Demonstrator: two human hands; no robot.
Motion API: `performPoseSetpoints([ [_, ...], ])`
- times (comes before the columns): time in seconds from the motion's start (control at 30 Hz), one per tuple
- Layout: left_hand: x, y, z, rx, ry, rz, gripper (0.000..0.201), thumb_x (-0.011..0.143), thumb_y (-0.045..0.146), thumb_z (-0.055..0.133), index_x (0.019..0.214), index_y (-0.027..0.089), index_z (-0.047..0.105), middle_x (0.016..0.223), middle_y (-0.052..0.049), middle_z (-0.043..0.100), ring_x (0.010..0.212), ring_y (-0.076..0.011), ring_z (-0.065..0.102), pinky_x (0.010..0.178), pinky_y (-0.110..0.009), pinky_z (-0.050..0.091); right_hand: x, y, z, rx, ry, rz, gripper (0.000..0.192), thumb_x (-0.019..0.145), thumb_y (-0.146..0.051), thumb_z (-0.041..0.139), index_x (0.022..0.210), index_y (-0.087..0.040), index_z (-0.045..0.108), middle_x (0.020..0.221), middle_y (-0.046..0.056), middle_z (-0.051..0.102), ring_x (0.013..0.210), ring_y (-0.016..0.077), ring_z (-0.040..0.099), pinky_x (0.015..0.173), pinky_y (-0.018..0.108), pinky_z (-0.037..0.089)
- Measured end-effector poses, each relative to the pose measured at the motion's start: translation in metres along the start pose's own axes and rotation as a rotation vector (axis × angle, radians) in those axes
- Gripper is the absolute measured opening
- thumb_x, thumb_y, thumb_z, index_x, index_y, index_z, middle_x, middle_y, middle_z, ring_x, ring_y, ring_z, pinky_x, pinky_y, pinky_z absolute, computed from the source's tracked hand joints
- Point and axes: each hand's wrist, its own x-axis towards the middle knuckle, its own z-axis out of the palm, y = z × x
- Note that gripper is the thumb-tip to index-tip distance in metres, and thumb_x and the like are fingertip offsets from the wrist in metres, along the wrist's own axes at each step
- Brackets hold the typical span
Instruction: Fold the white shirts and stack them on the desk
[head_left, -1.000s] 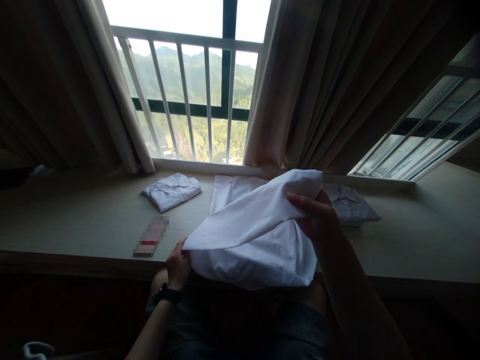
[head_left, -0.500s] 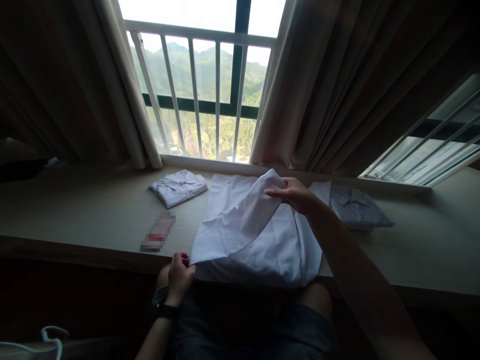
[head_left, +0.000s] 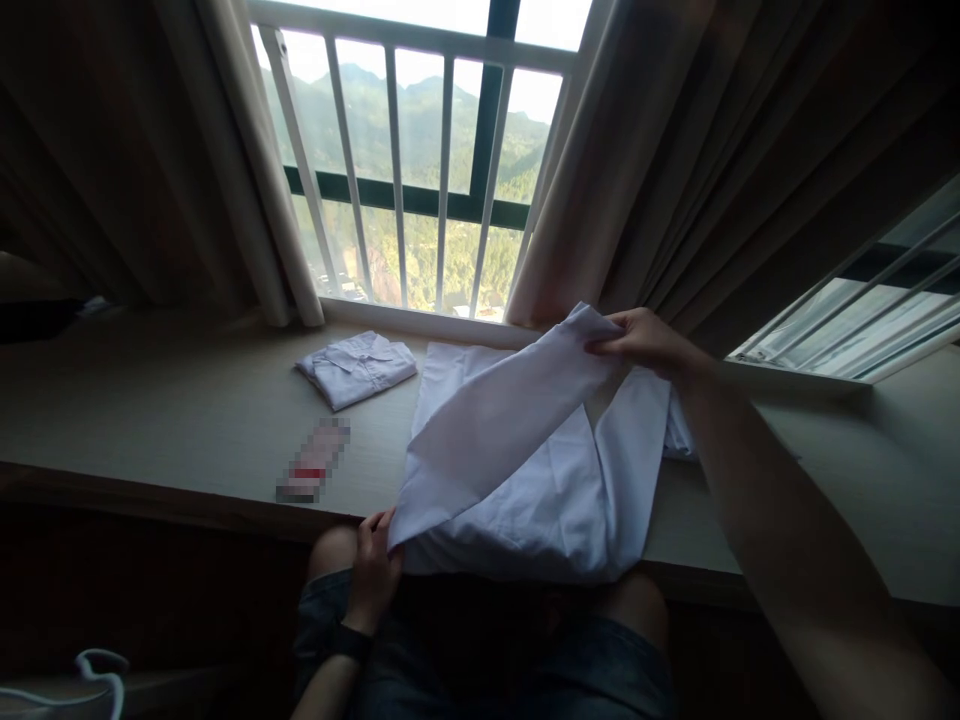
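Shirts, white, three counted on the counter (head_left: pixel 172 420): one folded shirt (head_left: pixel 357 367) far left, finished; one open shirt (head_left: pixel 525 460) at centre, overhanging the near edge, fold under way, judged partly done; one second folded shirt (head_left: pixel 679 435) at right, mostly hidden by the arm. Left hand (head_left: pixel 375 570) pinches the near corner; right hand (head_left: pixel 637 340) grips the far lifted edge. One blurred packet (head_left: pixel 313 472) lies left of centre.

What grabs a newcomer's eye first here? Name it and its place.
The big white shirt spread at the middle of the windowsill ledge, with the left hand pinching its near corner and the right hand lifting a fold by the curtain. Left of it lies a folded shirt, below the bright barred window.
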Motion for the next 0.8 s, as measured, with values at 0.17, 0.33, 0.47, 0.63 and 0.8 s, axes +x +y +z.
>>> performPoseSetpoints([
  [0.17, -0.005, -0.001, -0.004, -0.006, 0.087, 0.042, 0.036, 0.089, 0.020, 0.054, 0.125, 0.021, 0.062, 0.117, -0.011, 0.054, 0.105, -0.0259, 0.061, 0.094, -0.043, 0.055, 0.020, 0.048, 0.017, -0.703, 0.187, -0.055, 0.021, 0.072, -0.027, 0.075, 0.090, -0.019, 0.079, 0.079, 0.009, 0.073, 0.090, 0.0313, 0.068, 0.078, 0.035, 0.048],
  [0.33, -0.013, 0.002, -0.007, 0.004, 0.037, 0.050, 0.035, 0.088, 0.017, 0.053, 0.121, 0.022, 0.064, 0.123, -0.011, 0.053, 0.108, -0.0255, 0.061, 0.093, -0.041, 0.056, 0.020, 0.112, 0.033, -0.792, 0.017, 0.001, 0.026, 0.076, -0.031, 0.069, 0.096, -0.021, 0.081, 0.086, 0.008, 0.075, 0.088, 0.0275, 0.068, 0.077, 0.032, 0.046],
  [0.47, -0.014, 0.002, -0.001, -0.032, -0.094, -0.015, 0.051, 0.081, 0.010, 0.052, 0.131, 0.021, 0.057, 0.129, -0.012, 0.051, 0.113, -0.0261, 0.060, 0.092, -0.041, 0.057, 0.019, 0.138, 0.034, -0.559, -0.085, 0.093, 0.021, 0.067, -0.030, 0.075, 0.083, -0.017, 0.080, 0.068, 0.002, 0.070, 0.075, 0.0222, 0.065, 0.071, 0.028, 0.047],
  [0.63, 0.000, 0.005, -0.007, -0.094, 0.046, -0.103, 0.038, 0.082, 0.017, 0.052, 0.119, 0.020, 0.062, 0.112, -0.010, 0.058, 0.105, -0.0251, 0.061, 0.095, -0.041, 0.054, 0.019, 0.126, 0.022, 0.285, 0.123, 0.058, 0.037, 0.058, -0.037, 0.086, 0.087, -0.019, 0.074, 0.073, 0.000, 0.068, 0.064, 0.0148, 0.060, 0.059, 0.026, 0.051],
  [0.8, 0.017, 0.005, -0.031, -0.146, 0.136, -0.329, 0.031, 0.093, 0.041, 0.046, 0.113, 0.022, 0.061, 0.112, -0.011, 0.064, 0.110, -0.0272, 0.061, 0.099, -0.042, 0.050, 0.003, 0.129, 0.023, 0.464, 0.168, 0.147, 0.046, 0.052, -0.038, 0.093, 0.087, -0.019, 0.070, 0.078, 0.002, 0.068, 0.065, 0.0151, 0.062, 0.054, 0.029, 0.058],
])
